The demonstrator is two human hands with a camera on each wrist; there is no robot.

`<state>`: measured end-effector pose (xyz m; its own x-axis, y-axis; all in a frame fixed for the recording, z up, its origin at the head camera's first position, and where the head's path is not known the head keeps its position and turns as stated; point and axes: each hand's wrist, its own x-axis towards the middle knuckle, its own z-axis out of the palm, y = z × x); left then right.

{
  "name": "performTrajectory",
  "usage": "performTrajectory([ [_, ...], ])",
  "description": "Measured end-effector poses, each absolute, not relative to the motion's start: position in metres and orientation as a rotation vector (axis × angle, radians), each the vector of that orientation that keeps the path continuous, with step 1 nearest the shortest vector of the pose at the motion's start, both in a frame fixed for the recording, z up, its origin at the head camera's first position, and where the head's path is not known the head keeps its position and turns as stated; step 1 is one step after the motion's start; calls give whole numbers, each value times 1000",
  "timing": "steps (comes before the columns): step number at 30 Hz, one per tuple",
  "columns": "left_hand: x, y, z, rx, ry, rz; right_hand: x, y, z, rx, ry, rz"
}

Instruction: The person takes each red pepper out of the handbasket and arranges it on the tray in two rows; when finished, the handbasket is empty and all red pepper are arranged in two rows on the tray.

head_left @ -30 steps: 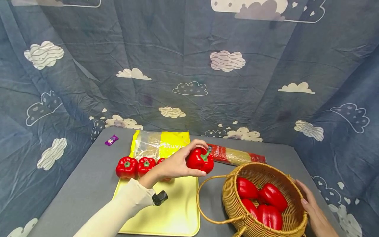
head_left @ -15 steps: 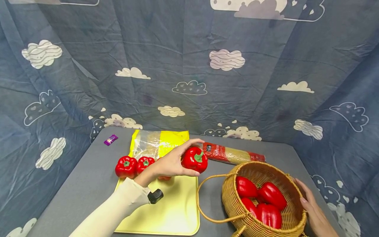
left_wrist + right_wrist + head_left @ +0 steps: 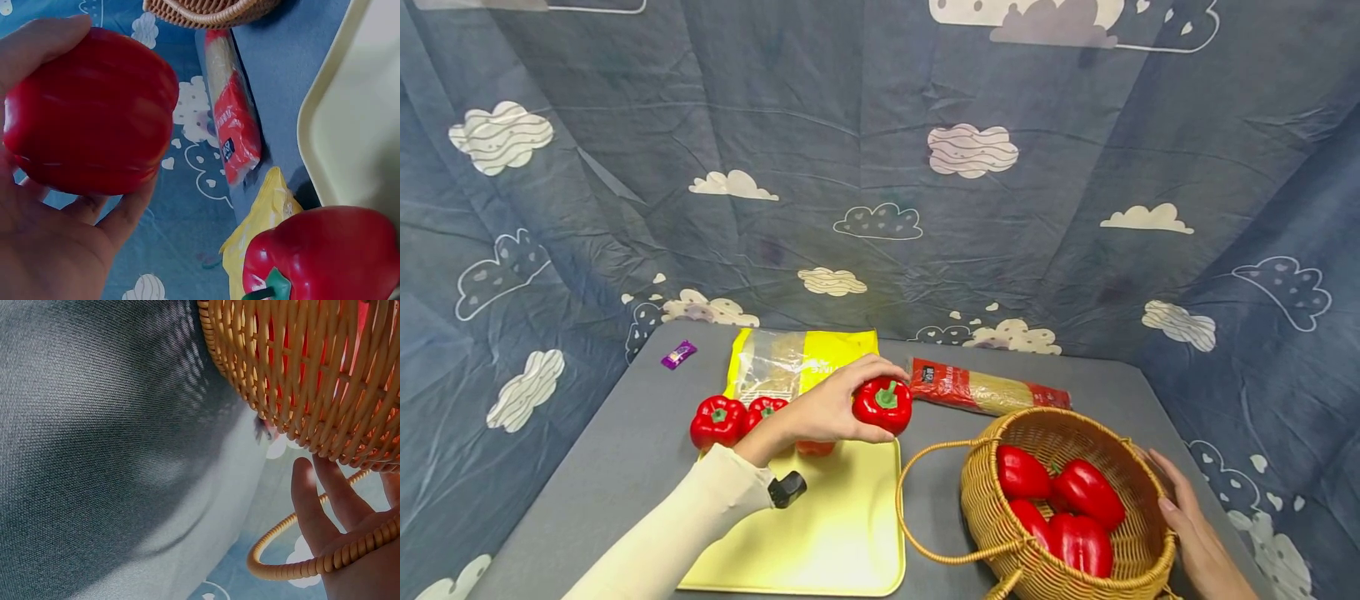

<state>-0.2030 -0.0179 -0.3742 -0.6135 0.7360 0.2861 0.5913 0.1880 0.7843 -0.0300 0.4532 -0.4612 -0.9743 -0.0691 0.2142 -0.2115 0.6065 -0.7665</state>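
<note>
My left hand (image 3: 831, 408) holds a red bell pepper (image 3: 880, 408) above the far right part of the yellow tray (image 3: 842, 533), thumb on one side and fingers round the other. In the left wrist view the pepper (image 3: 94, 115) fills the grasp. A row of red bell peppers (image 3: 718, 422) lies at the tray's far edge, one mostly hidden behind my left hand. At the right, my right hand (image 3: 1197, 533) touches the outer side and rim of a wicker basket (image 3: 977, 500). Its fingers (image 3: 306, 487) look straight against the weave. Several red peppers (image 3: 1088, 496) lie inside the basket.
Behind the peppers lies a yellow and clear bag (image 3: 842, 346). A red-ended pack of noodles (image 3: 992, 392) lies at the back, behind the basket. A small purple packet (image 3: 679, 354) is at the far left. The basket's handle (image 3: 917, 550) sticks out beside the tray.
My left hand has moved left with the pepper, away from the basket and towards the tray. The pepper's stem has turned more upright. My right hand stays at the basket.
</note>
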Motion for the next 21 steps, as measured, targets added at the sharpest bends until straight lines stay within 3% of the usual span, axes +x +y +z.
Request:
performTrajectory([
  [21,-215,-15,-386,1293,2494,1084,-30,451,-459,213,-2672,1313],
])
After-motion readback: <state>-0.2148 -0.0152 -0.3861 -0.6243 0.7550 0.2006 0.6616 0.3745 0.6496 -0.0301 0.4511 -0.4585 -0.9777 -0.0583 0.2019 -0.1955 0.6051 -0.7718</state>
